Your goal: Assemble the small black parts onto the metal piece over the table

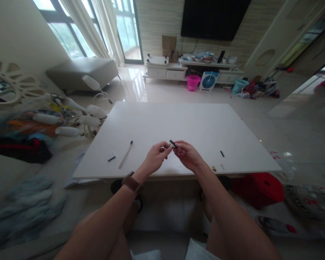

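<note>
Head view, frame centre: two hands, one part. Left hand (156, 157) and right hand (189, 155) both pinch the part (172, 143) at the fingertips, above the table (178, 119). Part: small, dark, pale glint. On the table: one white stick (125, 154) and two black pieces, left bit (111, 158) and right bit (222, 153).

The table (195, 122) is seen as a smooth, matt white board. A small dark piece (172, 143), pinched between the left hand (155, 157) and the right hand (188, 154), is marked by a faint glint; its material cannot be told. A brown, leather-like strap (132, 182) is worn at seven o'clock of the hands. At twelve o'clock, the floor (141, 86) is laid with glossy pale tiles and brown cardboard boxes (169, 42) are stacked. A pink plastic basket (193, 82) is seen at one o'clock.
</note>
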Demonstrator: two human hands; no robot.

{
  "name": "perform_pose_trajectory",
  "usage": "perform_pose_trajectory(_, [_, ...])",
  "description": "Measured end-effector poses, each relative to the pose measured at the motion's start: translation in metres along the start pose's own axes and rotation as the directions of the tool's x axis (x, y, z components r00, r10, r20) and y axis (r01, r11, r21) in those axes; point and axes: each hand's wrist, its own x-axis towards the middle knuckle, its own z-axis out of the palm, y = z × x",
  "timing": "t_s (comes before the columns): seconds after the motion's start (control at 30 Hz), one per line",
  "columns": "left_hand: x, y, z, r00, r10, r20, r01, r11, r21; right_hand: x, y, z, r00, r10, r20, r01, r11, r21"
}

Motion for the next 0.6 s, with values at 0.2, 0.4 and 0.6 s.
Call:
perform_pose_trajectory(0.2, [-0.0004, 0.0002, -0.0004, 1.0, -0.003, 0.011, 0.003, 1.0, -0.002, -0.001, -0.0016, 0.0014, 1.0, 0.004, -0.002, -0.004, 1.0, -0.01])
perform_pose_trajectory(0.4, [-0.0005, 0.0005, -0.0004, 1.0, 0.006, 0.005, -0.006, 1.0, 0.001, -0.002, -0.0025, 0.0006, 1.0, -0.009, 0.025, 0.009, 1.0, -0.011])
perform_pose_trajectory(0.6, [-0.0007, 0.0007, -0.0009, 1.0, 0.006, 0.001, -0.006, 1.0, -0.005, -0.0029, -0.0029, 0.0007, 1.0, -0.01, 0.023, 0.01, 1.0, -0.015])
